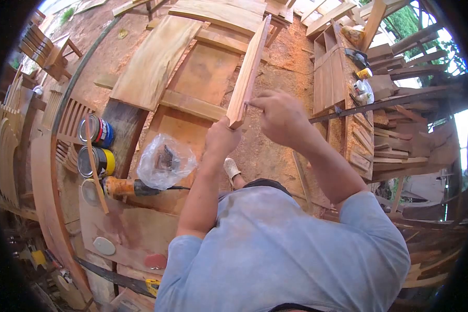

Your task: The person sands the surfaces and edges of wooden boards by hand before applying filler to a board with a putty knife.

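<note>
A long, narrow wooden board points away from me, tilted, with its near end by my body. My left hand is closed around that near end. At the board's right edge is my right hand, its index fingertip against the wood and its other fingers curled in. Whether something small sits in those fingers is hidden. Left of the board, a wide wooden plank lies across a bench frame.
A clear plastic bag lies left of my forearm, near an orange power tool. Paint cans stand farther left. On the right is a wooden cabinet-like piece with bottles, beside stacked timber. Sawdust covers the ground.
</note>
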The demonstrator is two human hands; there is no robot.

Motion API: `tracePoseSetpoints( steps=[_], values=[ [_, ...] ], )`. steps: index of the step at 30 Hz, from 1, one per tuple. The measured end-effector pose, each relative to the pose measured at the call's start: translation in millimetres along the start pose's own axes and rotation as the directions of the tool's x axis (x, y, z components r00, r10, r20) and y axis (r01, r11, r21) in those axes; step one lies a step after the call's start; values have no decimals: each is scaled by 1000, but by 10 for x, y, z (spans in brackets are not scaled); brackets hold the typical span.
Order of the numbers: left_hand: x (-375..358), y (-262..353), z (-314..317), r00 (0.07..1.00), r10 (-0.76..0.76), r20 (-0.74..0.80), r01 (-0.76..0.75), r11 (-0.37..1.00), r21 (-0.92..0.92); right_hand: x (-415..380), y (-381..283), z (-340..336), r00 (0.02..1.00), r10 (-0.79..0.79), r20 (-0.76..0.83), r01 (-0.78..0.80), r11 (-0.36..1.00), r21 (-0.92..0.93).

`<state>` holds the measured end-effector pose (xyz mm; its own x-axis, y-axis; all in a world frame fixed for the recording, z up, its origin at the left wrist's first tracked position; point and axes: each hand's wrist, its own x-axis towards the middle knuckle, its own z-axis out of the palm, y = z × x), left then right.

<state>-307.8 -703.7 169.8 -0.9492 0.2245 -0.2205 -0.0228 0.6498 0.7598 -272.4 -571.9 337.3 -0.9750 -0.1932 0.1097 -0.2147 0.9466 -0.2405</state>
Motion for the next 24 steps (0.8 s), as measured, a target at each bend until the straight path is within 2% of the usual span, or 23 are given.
tracePoseSetpoints(
  steps=[2,3,4,5,6,8,11,12,14,16,18,19,20,22,24],
  values=[
    [9,-76,55,1000,14,0,-14,1000,2,-117,-113,-2,992,-21,126,28,998,-54],
    [27,-99,72,999,38,-2,-38,999,6,-174,-124,-3,991,-25,129,32,998,-55],
    [14,-64,34,999,36,-6,-36,999,3,-239,-111,-16,994,-47,99,46,999,20],
    [-13,-11,-14,1000,7,2,-7,1000,7,-266,-96,-19,995,-68,69,61,994,95],
    [-30,22,-40,1000,-24,10,24,1000,10,-262,-71,17,994,-75,74,68,993,92],
    [-43,16,-30,1000,-22,1,22,1000,-6,-278,13,177,984,62,-167,-24,976,216],
    [-21,-36,35,1000,12,-27,-12,1000,-7,-429,-6,468,968,37,-247,43,950,311],
    [-9,-65,65,998,38,-49,-38,999,4,-524,-43,468,969,36,-245,43,949,311],
    [4,-119,69,997,65,-36,-64,998,15,-704,-79,421,987,-82,-141,111,970,215],
    [-5,-97,87,995,100,-13,-99,995,29,-674,-60,310,990,-44,-133,77,965,252],
    [-22,-17,78,997,25,-79,-23,1000,21,-491,-2,165,977,28,-211,23,971,237],
    [-27,-16,78,997,33,-73,-31,999,28,-392,25,140,980,54,-191,-24,987,157],
    [-31,-22,67,996,49,-76,-48,999,12,-327,15,123,978,61,-199,-29,987,159],
    [-32,-19,51,994,69,-81,-69,998,0,-239,-28,104,997,60,-53,-55,995,80],
    [-34,-24,43,994,56,-92,-54,998,30,-308,-101,118,1000,5,-24,-4,998,57]
  ],
)
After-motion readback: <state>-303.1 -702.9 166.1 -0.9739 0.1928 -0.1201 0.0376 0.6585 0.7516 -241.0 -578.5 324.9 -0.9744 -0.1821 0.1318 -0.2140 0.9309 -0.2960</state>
